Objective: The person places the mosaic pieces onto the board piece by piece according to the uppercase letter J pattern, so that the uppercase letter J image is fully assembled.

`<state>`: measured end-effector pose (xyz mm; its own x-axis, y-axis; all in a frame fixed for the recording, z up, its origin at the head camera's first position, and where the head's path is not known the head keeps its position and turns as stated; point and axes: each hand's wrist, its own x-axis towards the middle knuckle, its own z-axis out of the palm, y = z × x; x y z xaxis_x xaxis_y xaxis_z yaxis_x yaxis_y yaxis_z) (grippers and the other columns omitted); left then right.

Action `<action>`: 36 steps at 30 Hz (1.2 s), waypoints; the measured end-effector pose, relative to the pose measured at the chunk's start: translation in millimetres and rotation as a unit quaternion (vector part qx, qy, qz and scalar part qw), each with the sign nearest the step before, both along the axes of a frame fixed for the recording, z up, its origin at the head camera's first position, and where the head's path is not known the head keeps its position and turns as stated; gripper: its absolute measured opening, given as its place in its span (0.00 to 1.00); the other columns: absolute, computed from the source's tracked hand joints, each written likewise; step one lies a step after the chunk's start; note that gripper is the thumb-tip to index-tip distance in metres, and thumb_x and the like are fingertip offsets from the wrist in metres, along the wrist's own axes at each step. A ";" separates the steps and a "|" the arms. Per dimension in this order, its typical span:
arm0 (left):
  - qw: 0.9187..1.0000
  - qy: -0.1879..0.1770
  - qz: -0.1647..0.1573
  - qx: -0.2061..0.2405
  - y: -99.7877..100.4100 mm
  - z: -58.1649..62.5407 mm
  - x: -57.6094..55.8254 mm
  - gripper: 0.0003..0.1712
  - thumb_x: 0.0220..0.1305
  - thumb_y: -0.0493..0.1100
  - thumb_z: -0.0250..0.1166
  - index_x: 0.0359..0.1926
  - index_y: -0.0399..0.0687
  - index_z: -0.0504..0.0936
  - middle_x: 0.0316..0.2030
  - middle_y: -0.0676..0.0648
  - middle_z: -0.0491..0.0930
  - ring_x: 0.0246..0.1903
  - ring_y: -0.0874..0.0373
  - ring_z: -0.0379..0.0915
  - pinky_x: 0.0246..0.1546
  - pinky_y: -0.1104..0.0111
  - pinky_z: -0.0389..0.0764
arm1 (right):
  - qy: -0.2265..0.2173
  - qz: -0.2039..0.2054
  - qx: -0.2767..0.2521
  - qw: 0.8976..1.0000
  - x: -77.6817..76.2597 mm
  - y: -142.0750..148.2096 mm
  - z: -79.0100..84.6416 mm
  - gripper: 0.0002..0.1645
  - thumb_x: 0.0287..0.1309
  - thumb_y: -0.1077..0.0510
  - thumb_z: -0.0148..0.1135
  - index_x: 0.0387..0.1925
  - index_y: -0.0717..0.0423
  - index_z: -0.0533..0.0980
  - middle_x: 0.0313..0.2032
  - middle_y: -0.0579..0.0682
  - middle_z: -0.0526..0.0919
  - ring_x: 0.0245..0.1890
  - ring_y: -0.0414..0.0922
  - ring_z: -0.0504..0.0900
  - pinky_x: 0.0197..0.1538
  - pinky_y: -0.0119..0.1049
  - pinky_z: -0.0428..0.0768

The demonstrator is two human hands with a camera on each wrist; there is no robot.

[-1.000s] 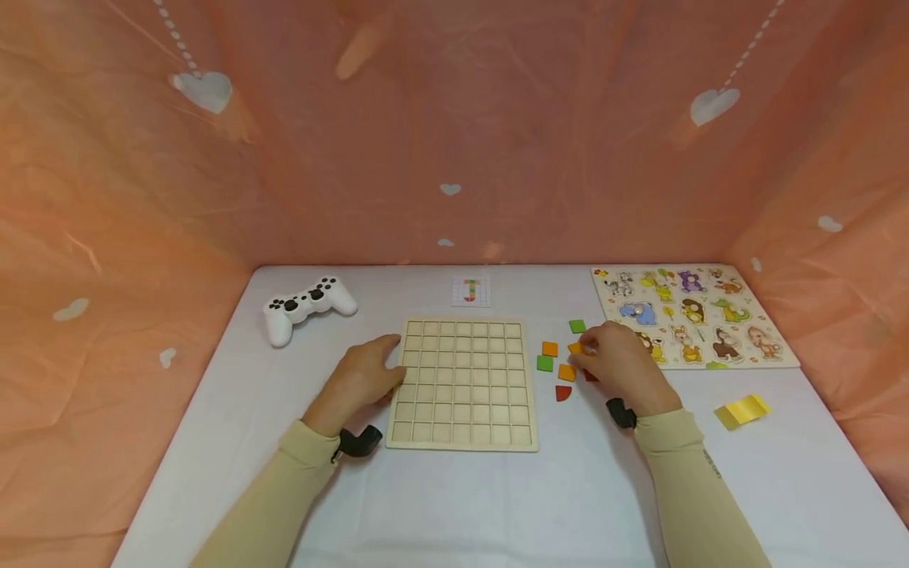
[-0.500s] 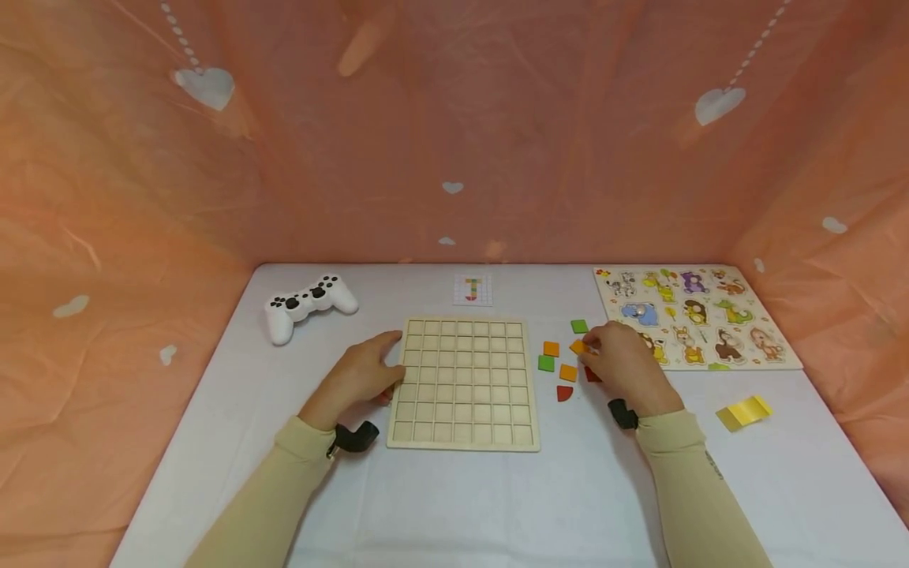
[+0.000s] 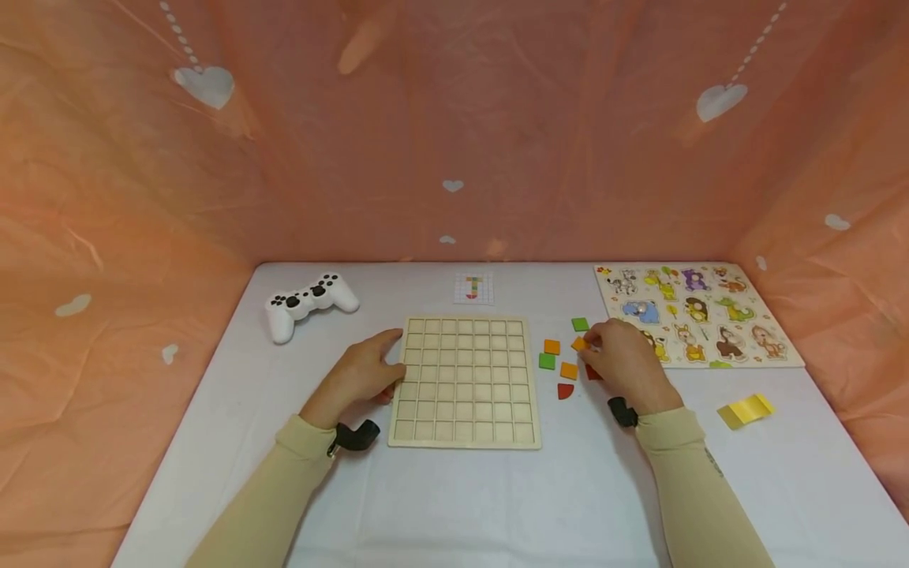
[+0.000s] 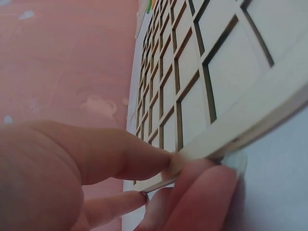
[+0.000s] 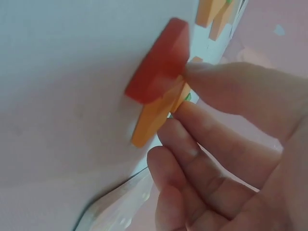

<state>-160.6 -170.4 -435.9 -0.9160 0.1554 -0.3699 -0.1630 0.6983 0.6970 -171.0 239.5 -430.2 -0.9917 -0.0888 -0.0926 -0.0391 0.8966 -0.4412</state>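
Observation:
My left hand (image 3: 357, 373) grips the left edge of a square wooden grid board (image 3: 464, 383). In the left wrist view its thumb (image 4: 137, 156) lies along the rim, with fingers curled against the side. To the board's right, my right hand (image 3: 626, 364) pinches an orange tile (image 3: 579, 344) between thumb and index finger, low over the tabletop. A red piece (image 5: 161, 62) lies close by, partly under the hand in the head view. Around it are more orange tiles (image 3: 569, 371), green tiles (image 3: 547, 361) and a red quarter-round piece (image 3: 565, 391).
Behind the board lies a small card (image 3: 473, 289) with a coloured J pattern on a grid. A white game controller (image 3: 312, 304) is at the back left. An animal puzzle board (image 3: 699, 315) fills the back right, with a folded yellow strip (image 3: 746, 411) in front of it.
Both hands keep nearly the same places and the board stays put. The head view has shifted very slightly.

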 end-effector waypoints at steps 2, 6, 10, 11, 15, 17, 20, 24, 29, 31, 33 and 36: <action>1.000 -0.002 0.002 0.001 -0.3 0.4 -0.1 0.44 0.72 0.39 0.63 0.86 0.49 0.59 0.21 0.46 0.82 0.20 0.57 0.80 0.25 0.68 0.84 | 0.001 -0.001 0.002 1.000 -0.3 -1.1 0.0 0.16 0.69 0.56 0.69 0.48 0.66 0.87 0.49 0.64 0.86 0.44 0.56 0.81 0.49 0.52 0.86; 1.000 -0.009 0.007 0.007 -0.8 1.2 -0.7 0.44 0.72 0.39 0.63 0.86 0.51 0.59 0.21 0.46 0.82 0.20 0.57 0.79 0.25 0.68 0.84 | 0.007 0.003 0.005 1.000 -0.2 -2.6 0.4 0.17 0.69 0.56 0.69 0.49 0.66 0.87 0.49 0.64 0.87 0.45 0.56 0.82 0.50 0.53 0.86; 1.000 -0.015 0.009 0.017 -1.4 1.3 -1.6 0.45 0.71 0.39 0.63 0.86 0.52 0.58 0.21 0.45 0.82 0.20 0.57 0.80 0.26 0.68 0.85 | 0.016 0.016 -0.002 1.000 -0.4 -4.6 1.3 0.18 0.69 0.55 0.69 0.50 0.66 0.87 0.49 0.63 0.87 0.45 0.56 0.82 0.52 0.53 0.86; 1.000 -0.017 0.009 0.019 -2.0 0.8 -1.8 0.46 0.71 0.39 0.63 0.86 0.52 0.58 0.22 0.45 0.82 0.20 0.57 0.80 0.26 0.68 0.85 | 0.019 0.021 -0.007 1.000 -0.9 -6.3 1.8 0.18 0.69 0.55 0.69 0.50 0.66 0.87 0.49 0.64 0.87 0.45 0.56 0.82 0.52 0.54 0.85; 1.000 -0.018 0.011 0.020 -4.2 -0.7 -2.9 0.45 0.71 0.40 0.64 0.86 0.53 0.59 0.22 0.45 0.83 0.20 0.57 0.80 0.26 0.68 0.85 | 0.024 0.041 -0.019 0.999 -4.6 -18.2 3.3 0.17 0.69 0.55 0.69 0.49 0.65 0.87 0.49 0.62 0.87 0.46 0.56 0.82 0.53 0.54 0.85; 0.999 -0.019 0.014 0.022 -4.6 -1.5 -3.6 0.45 0.72 0.40 0.64 0.85 0.54 0.60 0.22 0.45 0.82 0.20 0.57 0.80 0.26 0.69 0.85 | 0.027 0.055 -0.019 0.998 -6.6 -27.4 4.6 0.16 0.69 0.55 0.69 0.48 0.65 0.88 0.49 0.61 0.88 0.47 0.55 0.83 0.54 0.53 0.86; 0.999 -0.019 0.010 0.029 -5.3 -2.3 -3.6 0.44 0.72 0.40 0.64 0.86 0.53 0.59 0.22 0.45 0.82 0.20 0.58 0.80 0.26 0.69 0.86 | 0.035 0.081 -0.010 0.996 -11.0 -45.3 5.8 0.17 0.69 0.54 0.71 0.48 0.64 0.88 0.47 0.59 0.88 0.47 0.54 0.84 0.54 0.52 0.86; 0.999 -0.023 0.014 0.034 -5.4 -1.7 -3.6 0.45 0.72 0.40 0.64 0.86 0.53 0.59 0.22 0.45 0.82 0.20 0.58 0.80 0.25 0.69 0.86 | 0.051 0.127 0.009 0.990 -19.2 -75.0 6.3 0.17 0.68 0.52 0.73 0.48 0.62 0.89 0.44 0.56 0.88 0.46 0.53 0.84 0.55 0.51 0.86; 0.999 -0.021 0.016 0.032 -4.0 0.4 -3.6 0.45 0.72 0.40 0.64 0.86 0.53 0.60 0.22 0.45 0.82 0.19 0.59 0.80 0.25 0.69 0.85 | 0.060 0.185 0.027 0.981 -28.9 -111.5 8.0 0.15 0.68 0.52 0.73 0.47 0.59 0.89 0.42 0.53 0.88 0.46 0.51 0.84 0.55 0.48 0.86; 0.999 -0.022 0.018 0.035 -3.4 0.9 -3.4 0.45 0.71 0.40 0.64 0.86 0.53 0.60 0.22 0.45 0.82 0.20 0.59 0.80 0.25 0.69 0.86 | 0.065 0.205 0.034 0.976 -32.3 -123.6 9.3 0.14 0.68 0.52 0.73 0.46 0.59 0.89 0.42 0.52 0.88 0.46 0.51 0.84 0.54 0.47 0.86; 0.999 -0.025 0.020 0.035 -3.1 0.9 -3.1 0.45 0.71 0.40 0.64 0.86 0.54 0.60 0.22 0.46 0.82 0.20 0.59 0.80 0.25 0.70 0.86 | 0.067 0.223 0.039 0.972 -34.8 -133.9 10.3 0.13 0.69 0.53 0.73 0.47 0.58 0.90 0.42 0.51 0.88 0.45 0.50 0.84 0.53 0.46 0.86; 0.999 -0.029 0.022 0.035 -3.1 0.8 -2.1 0.45 0.71 0.40 0.64 0.86 0.54 0.60 0.22 0.45 0.82 0.19 0.59 0.79 0.25 0.70 0.86 | 0.067 0.242 0.041 0.967 -37.7 -146.1 10.0 0.12 0.70 0.53 0.72 0.47 0.56 0.90 0.42 0.50 0.88 0.44 0.48 0.83 0.51 0.43 0.86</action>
<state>-162.7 -173.5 -435.0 -0.9001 0.1435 -0.4114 -0.2328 0.6395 0.7327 -208.7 93.4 -420.2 -0.8388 -0.5443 0.0080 -0.5160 0.7902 -0.3306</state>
